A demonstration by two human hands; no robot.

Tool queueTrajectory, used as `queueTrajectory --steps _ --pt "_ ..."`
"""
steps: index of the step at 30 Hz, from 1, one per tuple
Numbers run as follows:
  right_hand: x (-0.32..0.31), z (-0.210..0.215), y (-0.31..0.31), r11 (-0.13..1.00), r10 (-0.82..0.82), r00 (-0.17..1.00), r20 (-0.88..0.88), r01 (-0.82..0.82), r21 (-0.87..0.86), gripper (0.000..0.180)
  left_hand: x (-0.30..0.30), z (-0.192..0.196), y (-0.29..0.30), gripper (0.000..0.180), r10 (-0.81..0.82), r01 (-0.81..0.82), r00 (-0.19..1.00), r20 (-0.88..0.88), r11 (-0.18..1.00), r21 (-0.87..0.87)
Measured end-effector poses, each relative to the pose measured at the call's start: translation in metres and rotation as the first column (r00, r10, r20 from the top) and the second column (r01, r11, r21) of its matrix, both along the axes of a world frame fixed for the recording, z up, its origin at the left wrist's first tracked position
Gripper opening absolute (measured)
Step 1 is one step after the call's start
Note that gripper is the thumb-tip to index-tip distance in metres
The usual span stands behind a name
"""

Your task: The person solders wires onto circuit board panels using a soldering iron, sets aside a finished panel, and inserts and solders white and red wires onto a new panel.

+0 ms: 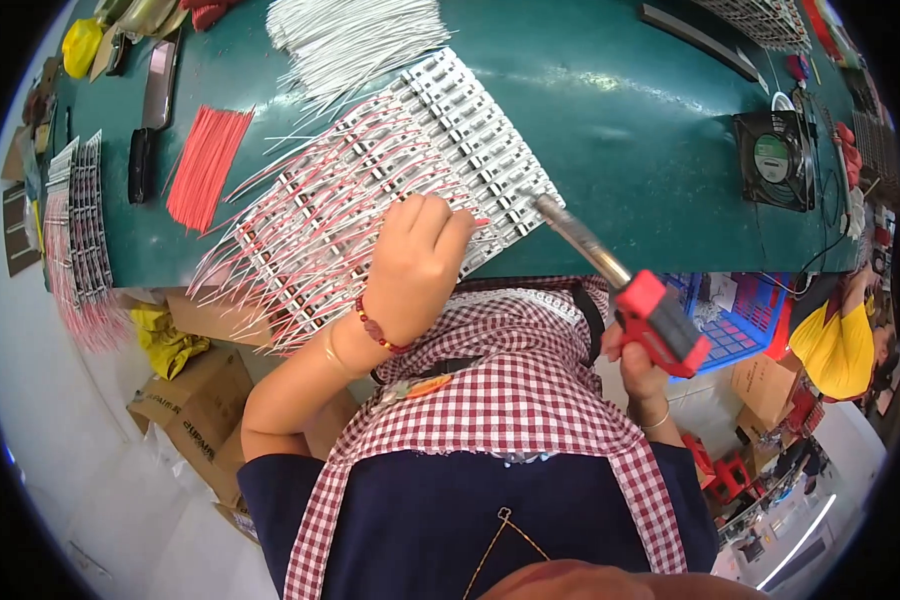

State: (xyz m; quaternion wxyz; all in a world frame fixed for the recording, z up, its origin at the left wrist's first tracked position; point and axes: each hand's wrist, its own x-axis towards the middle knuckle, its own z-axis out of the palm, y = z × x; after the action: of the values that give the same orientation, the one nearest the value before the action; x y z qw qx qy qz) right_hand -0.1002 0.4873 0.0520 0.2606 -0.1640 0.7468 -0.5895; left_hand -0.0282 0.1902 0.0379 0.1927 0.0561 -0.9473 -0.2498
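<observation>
A panel of small white-and-black boards (475, 150) lies slanted at the table's near edge, with many red and white wires (320, 220) fanning off its left part. My left hand (422, 255) is over the panel, its fingers closed in a pinch. A bit of red wire (481, 223) shows at the fingertips; the grip itself is partly hidden. My right hand (642, 368) is wrapped round the handle of a red and black soldering gun (655, 315). Its metal barrel points up and left, with the tip at the panel's right edge.
A bundle of white wires (355, 40) and a bundle of red wires (208, 168) lie on the green table (630, 150). A black fan (773, 160) stands at the right. Wired panels (90, 220) are at far left. Below are a blue crate (735, 320) and cardboard boxes (195, 400).
</observation>
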Motion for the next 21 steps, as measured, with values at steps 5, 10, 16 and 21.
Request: queueTrajectory --steps 5,10,16,21 --pt "0.012 -0.019 0.014 0.996 0.088 0.992 0.085 -0.09 0.021 0.026 0.001 -0.001 -0.002 0.016 -0.053 0.056 0.998 0.039 0.995 -0.086" --pt "0.012 -0.022 0.019 0.995 0.098 0.985 0.145 -0.102 0.018 0.029 0.0 0.002 0.001 0.015 -0.055 0.057 0.998 0.029 0.996 -0.075" --pt "0.013 -0.015 0.012 0.994 0.077 0.988 0.138 -0.087 0.069 0.03 0.0 0.001 0.002 0.014 -0.059 0.06 0.998 0.036 0.998 -0.012" --pt "0.014 -0.021 0.02 0.989 0.108 0.987 0.123 -0.119 0.087 0.028 0.0 0.002 -0.001 0.011 -0.043 0.041 0.998 0.034 0.998 0.055"
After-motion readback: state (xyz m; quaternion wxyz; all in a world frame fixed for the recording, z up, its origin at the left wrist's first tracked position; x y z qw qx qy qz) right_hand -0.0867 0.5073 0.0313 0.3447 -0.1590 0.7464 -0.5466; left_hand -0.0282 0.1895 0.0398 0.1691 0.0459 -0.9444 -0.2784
